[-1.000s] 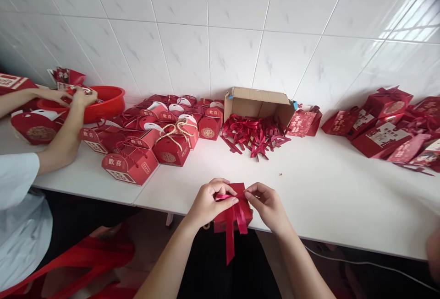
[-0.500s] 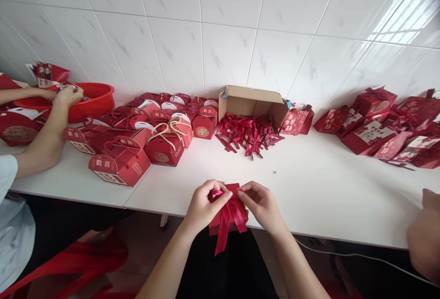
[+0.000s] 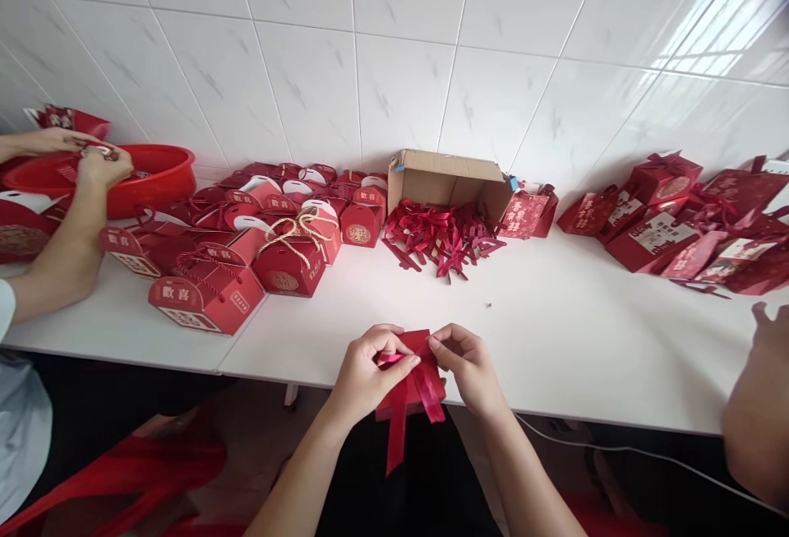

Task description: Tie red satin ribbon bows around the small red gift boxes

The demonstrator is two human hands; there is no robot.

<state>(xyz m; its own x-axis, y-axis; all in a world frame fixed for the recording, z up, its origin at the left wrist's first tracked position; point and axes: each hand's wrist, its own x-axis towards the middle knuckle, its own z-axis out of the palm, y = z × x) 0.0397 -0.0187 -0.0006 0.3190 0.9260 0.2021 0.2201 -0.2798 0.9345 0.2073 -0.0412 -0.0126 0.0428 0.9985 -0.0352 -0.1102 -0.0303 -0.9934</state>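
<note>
A small red gift box (image 3: 412, 341) lies at the table's near edge, between my two hands. Across its top runs a shiny red ribbon (image 3: 398, 430), with two tails hanging toward me over the front. My left hand (image 3: 373, 368) pinches the ribbon between thumb and forefinger at the box's left side. At the upper right of the box, my right hand (image 3: 465, 364) pinches another part of the ribbon, thumb against forefinger. The ribbon's crossing lies partly hidden behind my left thumb.
Behind the box, a cardboard carton (image 3: 453, 165) spills red ribbons (image 3: 440, 237). Red handled boxes (image 3: 209, 294) crowd the left, near a co-worker's hands over a red basin (image 3: 163, 183). More red gift boxes (image 3: 657, 241) are piled right. Another person's hand (image 3: 758, 405) is at the right edge.
My left fingers have shifted slightly along the ribbon toward the box's middle, and the ribbon tails hang a little lower. The co-worker's hands at left have moved over the basin.
</note>
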